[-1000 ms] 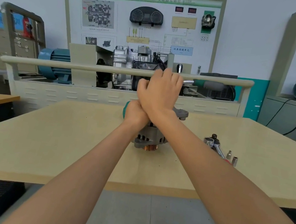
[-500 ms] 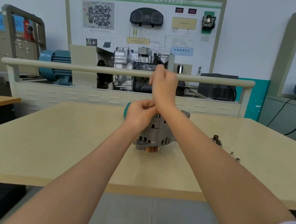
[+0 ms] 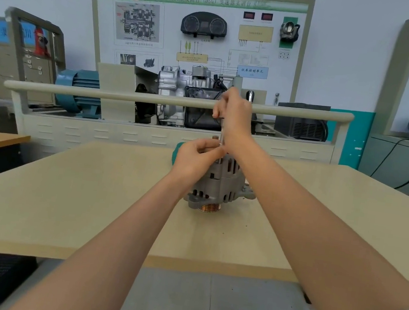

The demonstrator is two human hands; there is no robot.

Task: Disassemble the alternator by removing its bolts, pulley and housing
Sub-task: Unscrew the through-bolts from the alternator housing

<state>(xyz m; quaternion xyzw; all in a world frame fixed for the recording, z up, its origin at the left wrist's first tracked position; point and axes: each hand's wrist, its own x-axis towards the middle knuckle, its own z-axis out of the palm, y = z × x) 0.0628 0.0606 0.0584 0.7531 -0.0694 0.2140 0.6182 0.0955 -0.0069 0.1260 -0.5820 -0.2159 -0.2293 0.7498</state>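
A: Head view, and it is the only one. Where is the alternator (image 3: pixel 220 183)?

B: It stands on the pale wooden table (image 3: pixel 58 199), about midway across and toward the far edge. Its copper-coloured pulley (image 3: pixel 209 208) points down and touches the tabletop. The grey ribbed housing (image 3: pixel 231 182) rises above the pulley, with a mounting ear sticking out on the side away from the left arm.

A: And the hands?

B: Both are at the top of the alternator. The left hand (image 3: pixel 198 156) sits on the upper edge of the housing, fingers curled, thumb and fingertips pinched on the lower end of a thin upright metal rod, a long bolt (image 3: pixel 223 133). The right hand (image 3: pixel 233 114) is straight above the alternator, its fingers closed around the upper end of that same bolt.

A: Is the bolt free of the housing?

B: I cannot tell; the left fingers hide its lower tip.

A: Anything else near the alternator?

B: A teal object (image 3: pixel 178 148) peeks out just behind it, mostly covered by the left hand. Beyond the table's far edge, behind the alternator, runs a cream rail (image 3: pixel 101 93), then a training stand with a gearbox (image 3: pixel 180 93) and a wall panel (image 3: pixel 198 29) carrying an instrument cluster.
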